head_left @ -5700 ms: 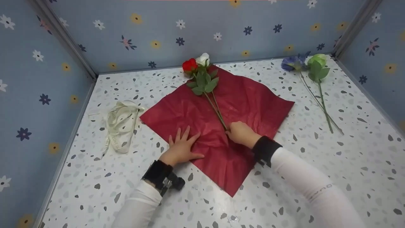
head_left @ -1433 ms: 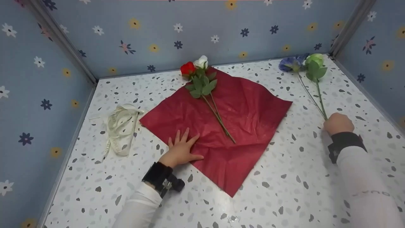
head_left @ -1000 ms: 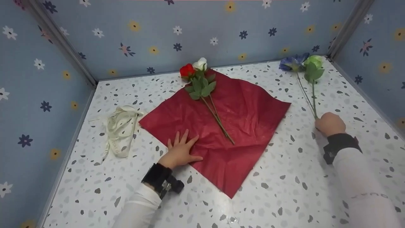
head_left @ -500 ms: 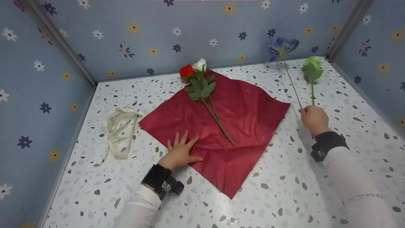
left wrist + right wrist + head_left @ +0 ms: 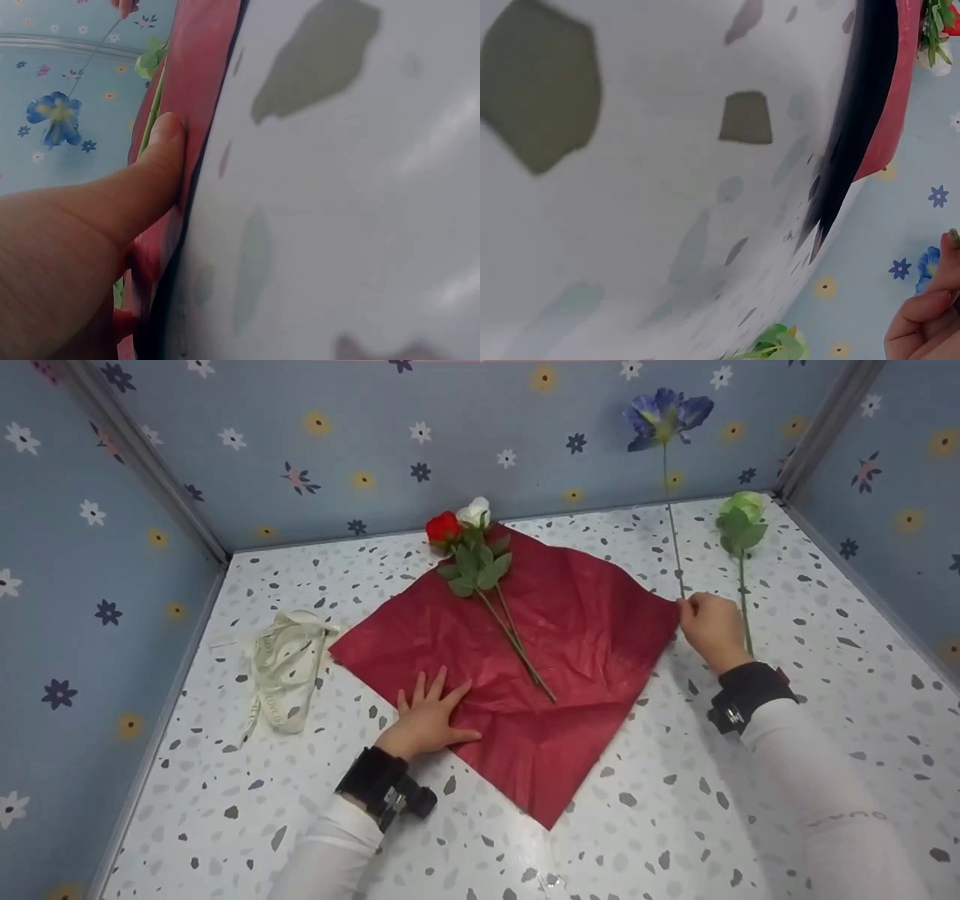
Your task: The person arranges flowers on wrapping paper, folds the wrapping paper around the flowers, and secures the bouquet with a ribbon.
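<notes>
My left hand lies with spread fingers on the lower left edge of a dark red sheet of wrapping paper. My right hand pinches the lower stem of a blue artificial flower, raised upright by the paper's right corner. A red rose and a white rose lie on the paper, their stems crossing near the middle. To the right, a green rose lies on the table, its stem end behind my right hand. In the right wrist view the blue flower is partly hidden by my fingers.
A heap of cream printed ribbon lies left of the paper on the speckled white table. Blue flower-patterned panels stand behind and along both sides.
My right hand has left the rose stems, gone to the two flowers at right, and lifted the blue one up and leftward away from the green rose. The left hand stays put.
</notes>
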Action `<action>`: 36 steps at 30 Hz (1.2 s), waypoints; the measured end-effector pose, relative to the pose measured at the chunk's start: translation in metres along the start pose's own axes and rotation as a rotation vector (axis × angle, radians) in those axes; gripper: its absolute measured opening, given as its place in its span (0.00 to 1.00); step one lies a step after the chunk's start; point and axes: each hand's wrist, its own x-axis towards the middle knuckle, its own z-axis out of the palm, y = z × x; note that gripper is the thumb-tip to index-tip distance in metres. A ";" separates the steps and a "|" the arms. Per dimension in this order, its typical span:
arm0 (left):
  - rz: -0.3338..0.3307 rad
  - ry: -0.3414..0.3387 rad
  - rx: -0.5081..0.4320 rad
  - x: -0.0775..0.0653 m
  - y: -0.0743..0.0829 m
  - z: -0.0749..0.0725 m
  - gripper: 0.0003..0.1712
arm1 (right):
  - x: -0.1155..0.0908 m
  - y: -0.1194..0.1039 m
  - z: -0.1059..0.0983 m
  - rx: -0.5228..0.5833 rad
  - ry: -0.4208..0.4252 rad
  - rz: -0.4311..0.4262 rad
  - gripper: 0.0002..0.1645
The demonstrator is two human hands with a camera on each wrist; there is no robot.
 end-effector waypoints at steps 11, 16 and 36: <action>0.009 0.004 -0.019 0.000 -0.001 0.000 0.50 | -0.003 -0.031 0.026 0.074 -0.008 -0.003 0.17; 0.012 0.007 -0.019 0.000 -0.001 0.000 0.49 | -0.009 -0.049 0.036 0.108 -0.025 -0.032 0.16; -0.005 -0.004 -0.015 0.000 -0.001 0.000 0.49 | -0.021 -0.103 0.060 0.146 -0.171 -0.084 0.16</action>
